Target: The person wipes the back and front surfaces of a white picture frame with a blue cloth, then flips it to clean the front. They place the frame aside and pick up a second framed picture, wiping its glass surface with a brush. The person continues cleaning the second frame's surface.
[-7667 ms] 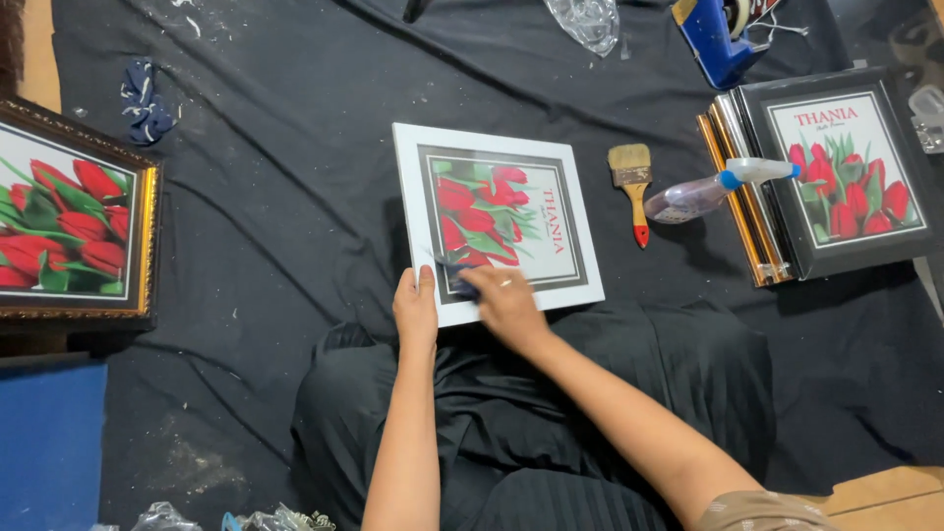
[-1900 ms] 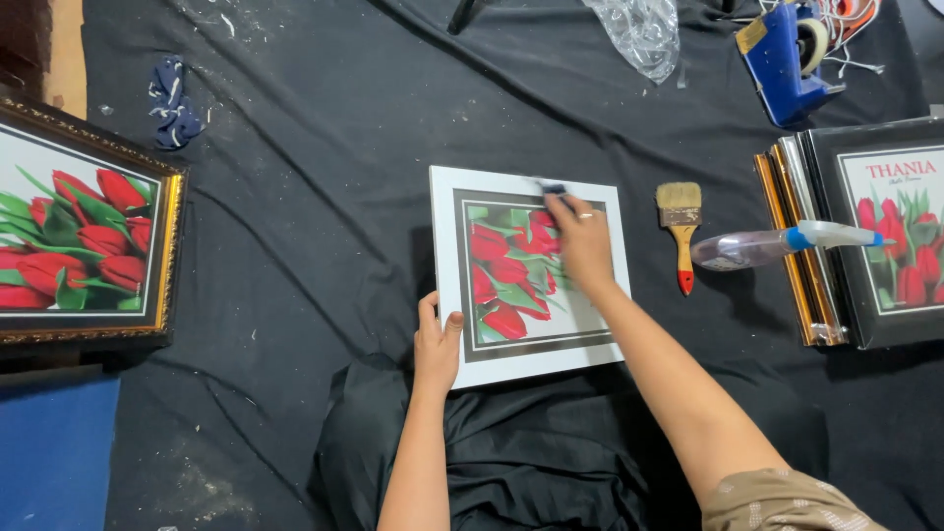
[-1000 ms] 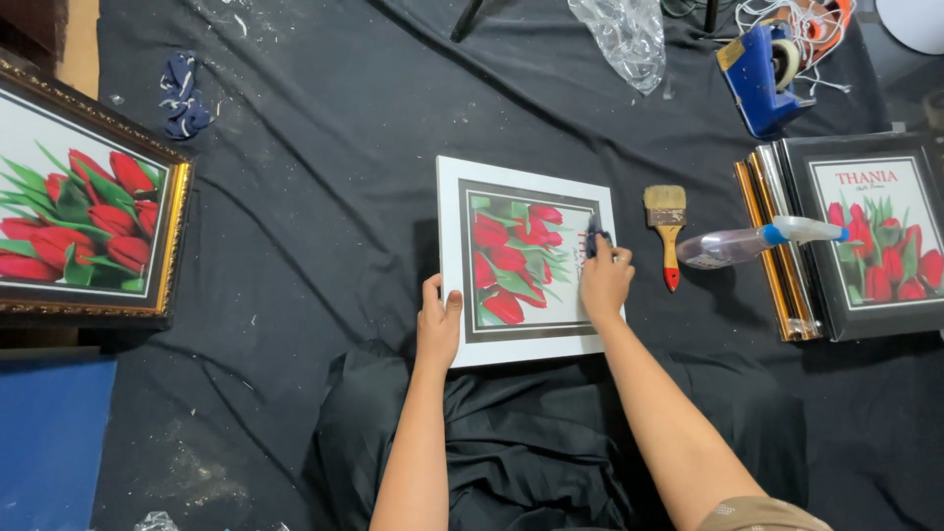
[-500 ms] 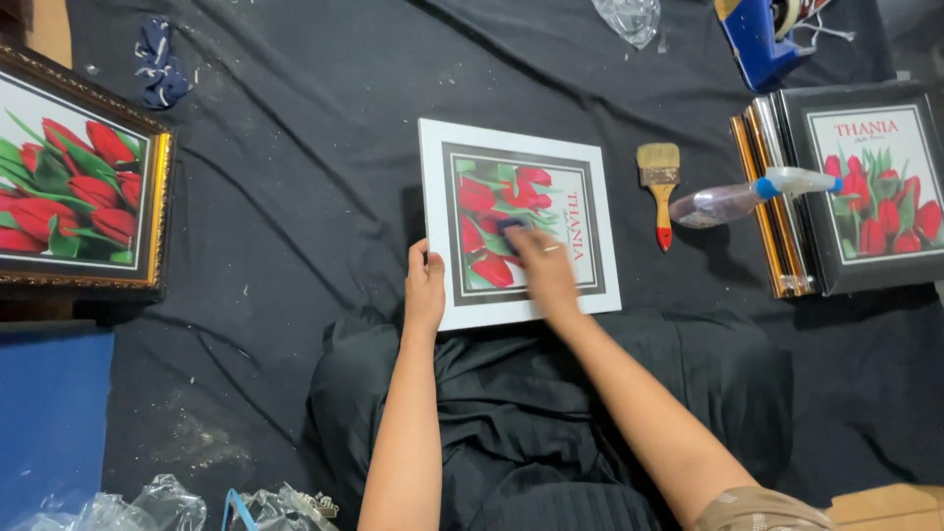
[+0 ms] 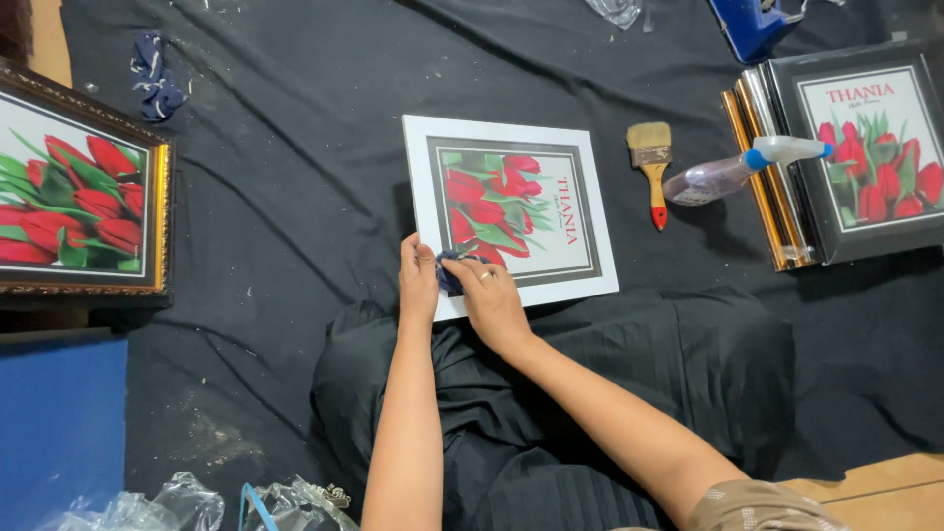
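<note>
Right hand (image 5: 492,295) slid to white frame (image 5: 511,211) near corner; frame's top points left.

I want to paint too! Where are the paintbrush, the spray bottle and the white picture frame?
paintbrush (image 5: 651,157), head view, on its metal band below the bristles.
spray bottle (image 5: 710,181), head view, on its clear body.
white picture frame (image 5: 418,177), head view, on its left white border.

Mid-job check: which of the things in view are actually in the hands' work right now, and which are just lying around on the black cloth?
In hand:
- white-framed tulip picture, steadied by the left hand
- small dark cloth, pressed on the picture by the right hand

Lying about:
- paintbrush
- spray bottle
- dark-framed tulip picture
- gold-framed tulip picture
- blue tape dispenser
- crumpled blue rag
</note>
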